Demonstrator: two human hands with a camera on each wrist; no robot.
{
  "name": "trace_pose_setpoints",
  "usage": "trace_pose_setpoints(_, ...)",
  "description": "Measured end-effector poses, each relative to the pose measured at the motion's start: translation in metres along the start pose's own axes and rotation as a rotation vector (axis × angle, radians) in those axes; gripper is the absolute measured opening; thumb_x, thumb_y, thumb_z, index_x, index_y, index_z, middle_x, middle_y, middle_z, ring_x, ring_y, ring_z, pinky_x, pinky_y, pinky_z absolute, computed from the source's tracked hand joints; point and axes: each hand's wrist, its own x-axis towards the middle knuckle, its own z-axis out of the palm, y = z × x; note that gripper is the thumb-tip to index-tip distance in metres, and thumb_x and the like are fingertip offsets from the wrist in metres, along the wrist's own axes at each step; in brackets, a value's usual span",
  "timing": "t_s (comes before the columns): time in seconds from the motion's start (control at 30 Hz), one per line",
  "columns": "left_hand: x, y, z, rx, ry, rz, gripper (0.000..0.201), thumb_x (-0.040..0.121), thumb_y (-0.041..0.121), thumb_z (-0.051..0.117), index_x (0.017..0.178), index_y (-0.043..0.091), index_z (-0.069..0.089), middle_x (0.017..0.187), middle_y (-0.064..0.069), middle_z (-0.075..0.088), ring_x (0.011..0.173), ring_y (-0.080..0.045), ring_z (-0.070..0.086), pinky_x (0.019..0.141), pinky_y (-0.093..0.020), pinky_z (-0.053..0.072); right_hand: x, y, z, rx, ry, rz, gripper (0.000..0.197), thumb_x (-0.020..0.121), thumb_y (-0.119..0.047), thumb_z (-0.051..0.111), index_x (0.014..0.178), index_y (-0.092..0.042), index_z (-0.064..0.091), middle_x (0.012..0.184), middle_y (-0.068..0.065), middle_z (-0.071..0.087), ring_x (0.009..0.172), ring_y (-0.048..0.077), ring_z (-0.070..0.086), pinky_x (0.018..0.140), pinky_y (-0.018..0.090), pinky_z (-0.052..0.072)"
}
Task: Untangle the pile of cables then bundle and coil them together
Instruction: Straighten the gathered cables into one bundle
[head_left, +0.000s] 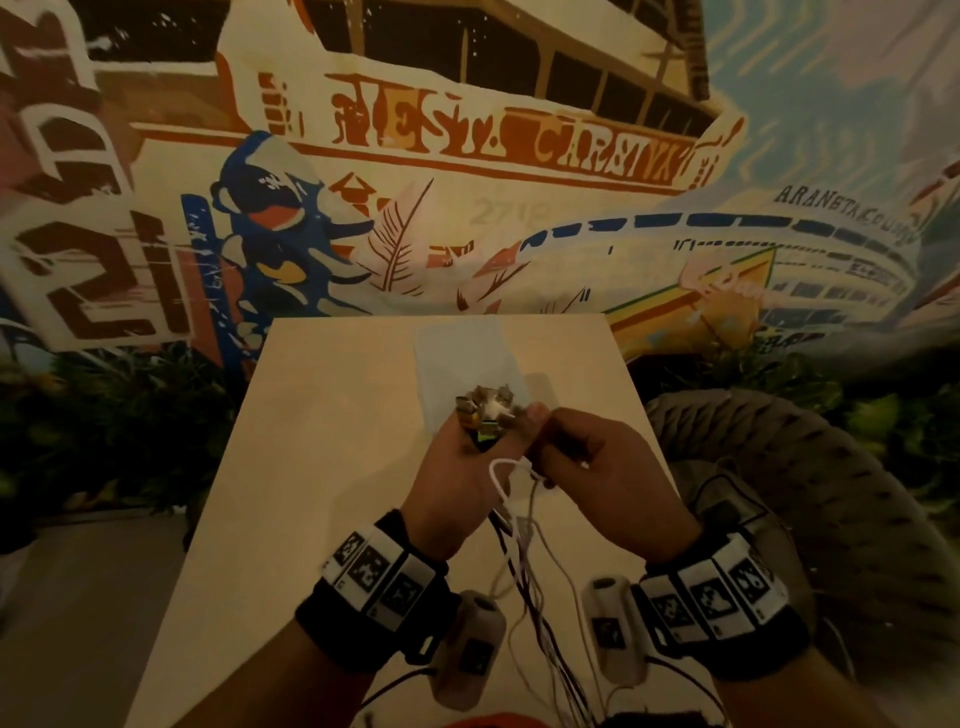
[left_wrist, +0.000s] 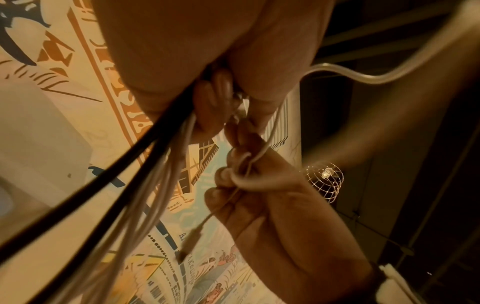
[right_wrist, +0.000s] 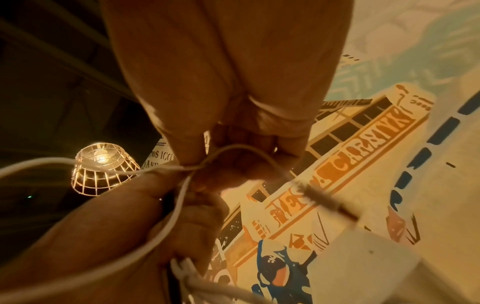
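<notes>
Left hand (head_left: 457, 467) clamped on cable bundle (head_left: 524, 561), plugs (head_left: 485, 410) up; right hand (head_left: 597, 473) pinches white cable (head_left: 498, 475). Risk: hard pull tightens snag, or bundle slips from grip.

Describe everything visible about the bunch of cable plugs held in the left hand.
The plug cluster is a fistful of metal-tipped connector ends fanned upward, silvery with one greenish piece. The left hand grips it just below the tips, above the table. Thin white and black cables trail down from it between the wrists. The right hand pinches one white strand beside it.
</notes>
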Motion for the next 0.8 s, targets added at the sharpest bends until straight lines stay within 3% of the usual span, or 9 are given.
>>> trace_pose_setpoints(0.07, 0.0, 0.0, 0.003, 0.011, -0.002, -0.022, 0.017, 0.098, 0.031, 0.058, 0.085, 0.02, 0.059, 0.051, 0.008, 0.047, 0.048, -0.011, 0.046, 0.061, -0.031, 0.045, 0.003, 0.0, 0.001, -0.034, 0.01, -0.014, 0.009, 0.1, -0.024, 0.061, 0.098, -0.023, 0.069, 0.077, -0.011, 0.067, 0.069, 0.008, 0.066, 0.063, 0.015, 0.048)
trace_pose_setpoints(0.17, 0.001, 0.005, 0.003, -0.052, 0.061, -0.047, 0.017, 0.102, 0.023, 0.054, 0.085, 0.024, 0.057, 0.05, 0.017, 0.052, 0.048, 0.001, 0.05, 0.057, -0.02, 0.041, 0.002, 0.004, 0.001, -0.11, 0.046, -0.01, 0.016, 0.098, -0.042, 0.059, 0.096, -0.028, 0.065, 0.08, -0.011, 0.064, 0.072, 0.006, 0.063, 0.064, 0.013, 0.045)
trace_pose_setpoints(0.27, 0.002, 0.004, -0.001, -0.05, 0.126, -0.103, 0.029, 0.098, 0.039, 0.058, 0.071, 0.028, 0.053, 0.051, 0.006, 0.038, 0.047, -0.013, 0.037, 0.059, -0.035, 0.038, -0.006, 0.011, 0.0, -0.127, 0.099, 0.02, 0.032, 0.098, -0.048, 0.052, 0.081, -0.022, 0.06, 0.063, -0.005, 0.049, 0.054, 0.008, 0.046, 0.054, 0.017, 0.036)
trace_pose_setpoints(0.37, -0.001, 0.003, -0.001, -0.031, 0.131, -0.115, 0.033, 0.095, 0.044, 0.057, 0.076, 0.018, 0.049, 0.057, -0.003, 0.025, 0.05, -0.017, 0.023, 0.055, -0.039, 0.027, -0.015, 0.015, -0.006, -0.048, 0.094, 0.044, 0.034, 0.105, -0.039, 0.047, 0.076, -0.024, 0.055, 0.061, 0.003, 0.043, 0.052, 0.007, 0.037, 0.053, 0.021, 0.032)
trace_pose_setpoints(0.47, 0.0, 0.004, 0.002, 0.042, 0.135, -0.095, 0.036, 0.098, 0.041, 0.055, 0.087, 0.007, 0.054, 0.057, -0.006, 0.032, 0.049, -0.018, 0.032, 0.048, -0.032, 0.034, -0.017, 0.014, -0.011, 0.015, 0.061, 0.051, 0.029, 0.103, -0.032, 0.044, 0.08, -0.026, 0.059, 0.065, 0.003, 0.046, 0.057, 0.013, 0.041, 0.057, 0.03, 0.035)
trace_pose_setpoints(0.53, 0.003, -0.002, 0.002, 0.094, 0.128, -0.048, 0.04, 0.093, 0.046, 0.059, 0.094, 0.006, 0.06, 0.067, -0.011, 0.049, 0.061, -0.017, 0.05, 0.062, -0.03, 0.047, -0.015, 0.013, -0.015, -0.02, 0.071, 0.031, 0.025, 0.101, -0.036, 0.045, 0.084, -0.029, 0.062, 0.072, -0.002, 0.054, 0.06, 0.011, 0.047, 0.059, 0.03, 0.039)
trace_pose_setpoints(0.63, 0.007, -0.009, 0.001, 0.076, 0.117, -0.007, 0.019, 0.083, 0.044, 0.064, 0.095, 0.029, 0.066, 0.091, 0.012, 0.07, 0.096, -0.011, 0.066, 0.097, -0.036, 0.05, -0.011, 0.01, -0.027, -0.127, 0.096, -0.068, 0.023, 0.099, -0.041, 0.051, 0.093, -0.028, 0.068, 0.08, -0.006, 0.058, 0.068, 0.01, 0.053, 0.063, 0.017, 0.039)
trace_pose_setpoints(0.73, 0.003, -0.007, 0.005, 0.027, 0.09, -0.048, 0.003, 0.088, 0.033, 0.07, 0.089, 0.035, 0.068, 0.089, 0.014, 0.068, 0.092, -0.007, 0.066, 0.095, -0.036, 0.052, -0.006, 0.003, -0.041, -0.246, 0.118, -0.147, 0.017, 0.098, -0.034, 0.06, 0.1, -0.024, 0.073, 0.081, -0.009, 0.057, 0.074, 0.005, 0.053, 0.067, 0.011, 0.038)
trace_pose_setpoints(0.8, -0.001, -0.005, 0.006, 0.011, 0.087, -0.059, 0.01, 0.095, 0.016, 0.064, 0.099, 0.025, 0.066, 0.091, 0.012, 0.067, 0.089, -0.004, 0.068, 0.089, -0.032, 0.054, -0.004, -0.002, -0.044, -0.257, 0.131, -0.16, 0.018, 0.096, -0.035, 0.061, 0.102, -0.026, 0.075, 0.082, -0.012, 0.058, 0.076, 0.005, 0.055, 0.066, 0.012, 0.04)
